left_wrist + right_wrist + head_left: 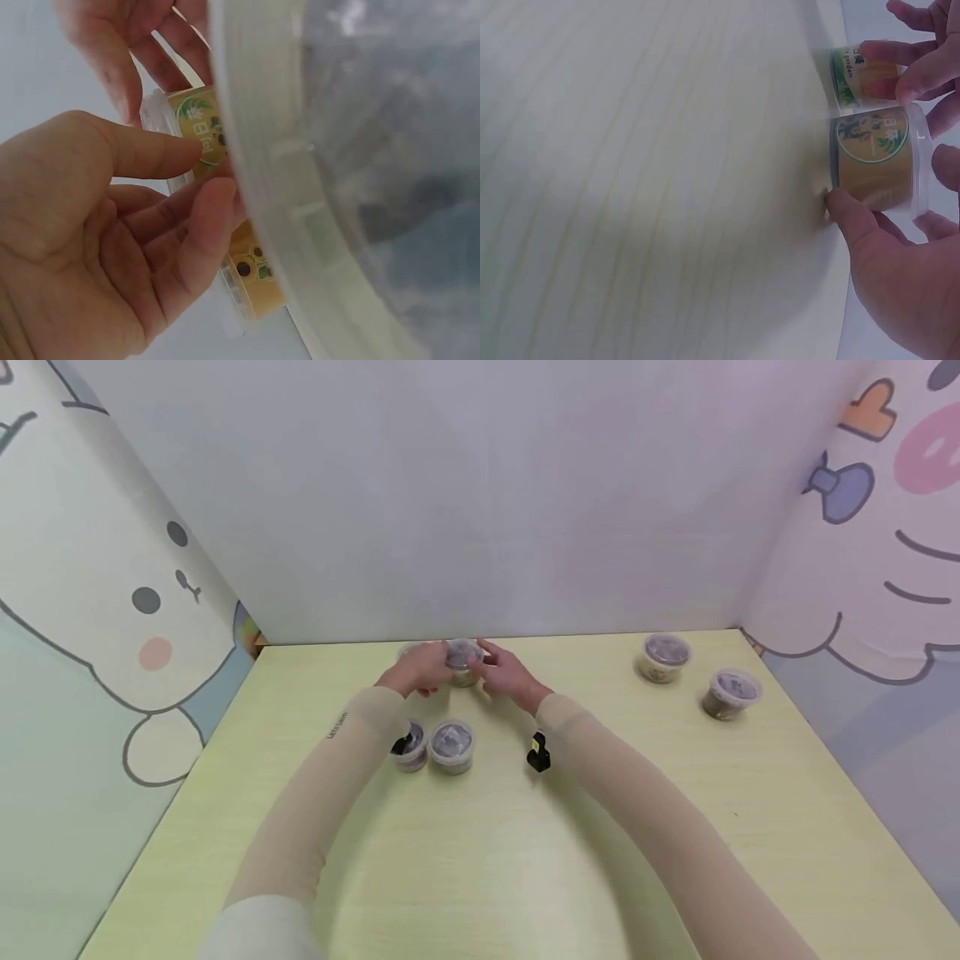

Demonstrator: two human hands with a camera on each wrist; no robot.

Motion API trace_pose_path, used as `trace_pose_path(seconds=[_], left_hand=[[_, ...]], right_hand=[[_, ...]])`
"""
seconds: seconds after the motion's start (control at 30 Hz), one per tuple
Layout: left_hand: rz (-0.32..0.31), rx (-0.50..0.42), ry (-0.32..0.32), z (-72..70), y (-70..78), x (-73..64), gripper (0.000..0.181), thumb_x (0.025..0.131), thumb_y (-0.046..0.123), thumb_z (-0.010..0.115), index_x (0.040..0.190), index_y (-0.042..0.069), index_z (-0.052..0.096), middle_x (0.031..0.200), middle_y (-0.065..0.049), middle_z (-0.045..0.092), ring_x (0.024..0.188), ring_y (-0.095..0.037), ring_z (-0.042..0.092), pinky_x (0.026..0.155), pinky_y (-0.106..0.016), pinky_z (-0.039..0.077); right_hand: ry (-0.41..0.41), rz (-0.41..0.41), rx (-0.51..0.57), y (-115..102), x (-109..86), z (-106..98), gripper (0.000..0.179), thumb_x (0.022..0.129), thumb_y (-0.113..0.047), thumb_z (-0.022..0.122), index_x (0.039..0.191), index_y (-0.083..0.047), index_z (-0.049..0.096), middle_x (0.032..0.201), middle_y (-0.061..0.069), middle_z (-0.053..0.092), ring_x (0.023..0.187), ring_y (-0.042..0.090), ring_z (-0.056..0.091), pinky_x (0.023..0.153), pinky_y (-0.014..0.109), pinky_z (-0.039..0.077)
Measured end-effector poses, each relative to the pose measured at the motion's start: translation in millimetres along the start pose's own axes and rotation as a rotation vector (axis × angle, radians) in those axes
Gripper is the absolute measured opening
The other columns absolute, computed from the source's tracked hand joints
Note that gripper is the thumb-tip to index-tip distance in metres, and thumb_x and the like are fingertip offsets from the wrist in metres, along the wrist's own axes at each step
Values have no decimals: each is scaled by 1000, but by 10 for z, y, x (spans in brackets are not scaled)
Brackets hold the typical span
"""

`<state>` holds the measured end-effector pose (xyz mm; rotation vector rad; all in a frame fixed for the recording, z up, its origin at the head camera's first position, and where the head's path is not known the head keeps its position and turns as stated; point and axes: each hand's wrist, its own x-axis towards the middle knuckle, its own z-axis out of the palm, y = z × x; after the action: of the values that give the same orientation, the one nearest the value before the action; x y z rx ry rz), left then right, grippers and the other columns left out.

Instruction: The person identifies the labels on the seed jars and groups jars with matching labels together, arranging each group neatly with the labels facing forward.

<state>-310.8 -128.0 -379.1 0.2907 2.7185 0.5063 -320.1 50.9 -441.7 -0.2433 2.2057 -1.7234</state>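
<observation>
Two lidded plastic tubs with printed yellow labels stand at the back of the table. My right hand (512, 678) holds the right-hand tub (464, 675), its fingers curved round the side and low edge in the right wrist view. My left hand (422, 668) is between this tub and its left neighbour (847, 79); its thumb touches the held tub's label (196, 124) in the left wrist view. Its other fingers, loosely bent, lie across the neighbour, which is mostly hidden in the head view. A pale lid (259, 172) close to the camera fills the left wrist view's right side.
In front of the hands, two more tubs stand side by side, one (452, 747) beside the other (410, 756) under the left wrist. Farther right are another tub (664, 658) and a tub (731, 693) near the table's right edge. A pale wall (480, 527) rises behind the table (465, 868).
</observation>
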Motion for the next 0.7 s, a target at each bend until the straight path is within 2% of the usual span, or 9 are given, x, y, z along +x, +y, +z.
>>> trace_pose_path(seconds=[0.13,0.27,0.37,0.57,0.7], left_hand=[[-5,81,0,33,59,47,56,101,13,53,151,-5,37,97,-15,64,58,-17,59,56,-30,55],[-38,105,20,37,123,87,36,99,11,54,132,-4,54,93,-13,64,57,-17,59,52,-27,52],[-61,105,22,21,148,93,21,98,11,55,116,-1,60,91,-13,63,58,-18,60,52,-27,51],[-84,65,-1,-5,139,54,17,101,14,56,110,1,61,84,-11,62,60,-17,56,53,-26,49],[-81,40,4,3,136,9,18,100,11,57,112,-1,63,88,-12,61,62,-19,56,54,-27,49]], right_hand=[[42,22,41,-23,0,4,62,105,-25,59,160,-15,32,150,23,48,126,32,57,99,44,52],[72,42,96,-70,0,16,60,104,-19,60,158,-13,36,150,24,47,130,33,55,99,46,52],[77,66,133,-89,5,23,59,104,-18,60,158,-14,36,151,23,46,131,34,53,100,47,51],[64,74,161,-79,34,40,59,104,-18,61,158,-14,37,150,22,47,132,34,53,100,48,51],[44,81,179,-47,36,50,59,104,-19,61,158,-15,37,149,22,48,133,33,52,101,48,51]])
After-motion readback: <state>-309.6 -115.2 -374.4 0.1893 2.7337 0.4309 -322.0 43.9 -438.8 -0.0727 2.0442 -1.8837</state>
